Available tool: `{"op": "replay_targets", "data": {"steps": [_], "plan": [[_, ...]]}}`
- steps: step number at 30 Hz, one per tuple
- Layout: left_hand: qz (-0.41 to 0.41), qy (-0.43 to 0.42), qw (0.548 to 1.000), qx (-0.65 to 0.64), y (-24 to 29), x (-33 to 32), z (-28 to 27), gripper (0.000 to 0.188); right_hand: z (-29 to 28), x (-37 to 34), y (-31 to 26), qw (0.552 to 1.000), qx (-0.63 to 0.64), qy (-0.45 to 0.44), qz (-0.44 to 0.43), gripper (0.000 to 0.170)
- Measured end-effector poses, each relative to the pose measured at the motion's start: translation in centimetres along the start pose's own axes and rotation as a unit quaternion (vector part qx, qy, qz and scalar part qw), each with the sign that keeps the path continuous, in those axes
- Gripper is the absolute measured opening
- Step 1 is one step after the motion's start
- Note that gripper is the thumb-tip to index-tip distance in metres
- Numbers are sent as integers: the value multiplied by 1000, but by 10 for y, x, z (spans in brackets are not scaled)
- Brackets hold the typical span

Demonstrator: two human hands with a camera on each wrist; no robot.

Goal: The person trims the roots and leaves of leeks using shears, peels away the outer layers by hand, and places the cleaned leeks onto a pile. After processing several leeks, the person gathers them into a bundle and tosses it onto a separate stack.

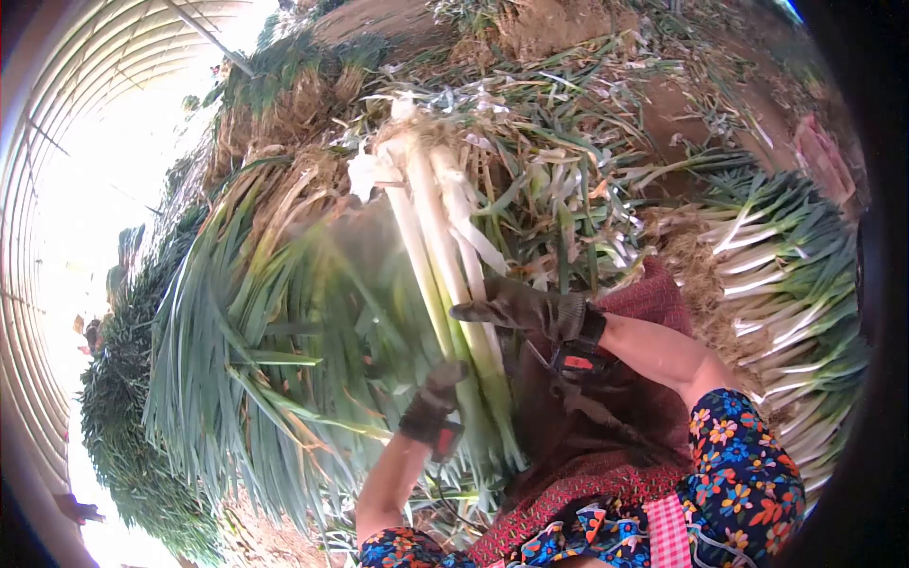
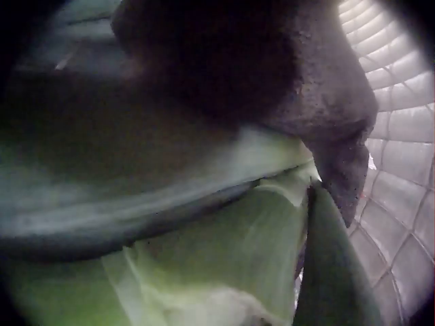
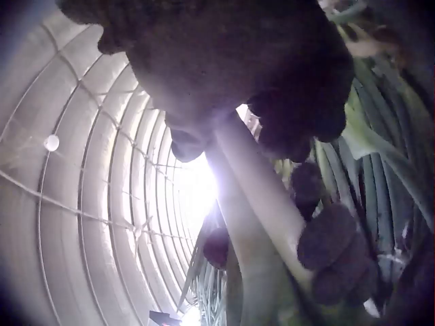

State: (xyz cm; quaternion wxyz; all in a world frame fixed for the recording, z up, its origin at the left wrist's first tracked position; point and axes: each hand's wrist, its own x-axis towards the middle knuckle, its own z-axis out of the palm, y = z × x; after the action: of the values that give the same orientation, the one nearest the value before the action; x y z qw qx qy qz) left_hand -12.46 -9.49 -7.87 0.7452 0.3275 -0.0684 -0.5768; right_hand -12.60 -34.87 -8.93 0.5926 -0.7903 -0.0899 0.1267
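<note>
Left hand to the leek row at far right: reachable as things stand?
Probably not: the left hand is on the leek bunch, and the right forearm and cloth-covered knee lie between it and the leek row.

The person near me wears a dark red patterned cloth apron [image 1: 606, 478], a pink-and-white gingham strip [image 1: 668, 532] beside it, navy floral sleeves [image 1: 743, 464] either side of it, dark fabric gloves [image 1: 530, 310], and black, red-marked wrist devices [image 1: 578, 363].
</note>
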Motion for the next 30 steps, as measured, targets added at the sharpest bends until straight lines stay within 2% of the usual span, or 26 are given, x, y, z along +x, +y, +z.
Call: {"op": "replay_targets", "data": {"steps": [2,3,5,6,8,10,11,12,13,15,16,19,20,22,23,24,25,26,28,29,30], "plan": [[-28,-8,999,-17,3,-4,-7,57,-7,3,9,997,-67,37,15,51],[-41,-10,999,-27,5,-11,-10,53,-12,-6,-5,986,-120,107,-35,54],[-3,19,992,124,-28,-25,-127,50,-17,-33,-53,936,-217,242,-133,59],[-1,51,991,120,-25,-38,-112,49,-20,-45,-81,898,-262,302,-183,62],[7,80,981,176,-19,-59,-88,48,-27,-72,-128,870,-297,342,-195,59],[16,68,953,296,-11,-69,-71,63,-24,-88,-148,899,-240,363,-56,68],[12,62,949,309,-8,-74,-63,60,-22,-92,-151,905,-210,370,15,72],[8,56,945,323,-6,-78,-55,58,-19,-87,-141,887,-234,397,-41,75],[-4,50,955,293,-1,-82,-47,46,-16,-83,-136,863,-261,423,-94,77],[7,31,958,285,5,-84,-27,43,-8,-71,-141,855,-246,443,-115,77],[32,21,952,305,4,-83,-13,44,-7,-65,-144,873,-208,436,-77,69],[25,48,928,368,2,-94,35,55,-15,-52,-124,890,-261,369,-63,54],[-9,76,910,407,1,-100,46,72,-18,-48,-118,881,-307,352,-67,41],[-37,82,910,406,-8,-113,29,87,-25,-37,-94,872,-322,343,-138,35],[-30,60,928,367,-23,-127,-9,81,-31,-35,-86,865,-329,338,-173,32],[-12,44,943,331,-28,-135,-14,77,-41,-40,-91,863,-329,344,-167,28],[4,28,955,294,-33,-142,-18,74,-59,-38,-79,830,-393,366,-148,23],[35,17,965,261,-37,-148,8,72,-85,-32,-59,792,-456,385,-130,19],[49,-7,968,245,-50,-168,0,74,-145,-31,-45,757,-496,420,-63,19],[56,-20,970,238,-57,-177,-4,75,-173,-32,-46,754,-412,512,2,19],[41,-1,973,228,-51,-180,31,76,-203,-40,-42,758,-383,526,44,21]]}}
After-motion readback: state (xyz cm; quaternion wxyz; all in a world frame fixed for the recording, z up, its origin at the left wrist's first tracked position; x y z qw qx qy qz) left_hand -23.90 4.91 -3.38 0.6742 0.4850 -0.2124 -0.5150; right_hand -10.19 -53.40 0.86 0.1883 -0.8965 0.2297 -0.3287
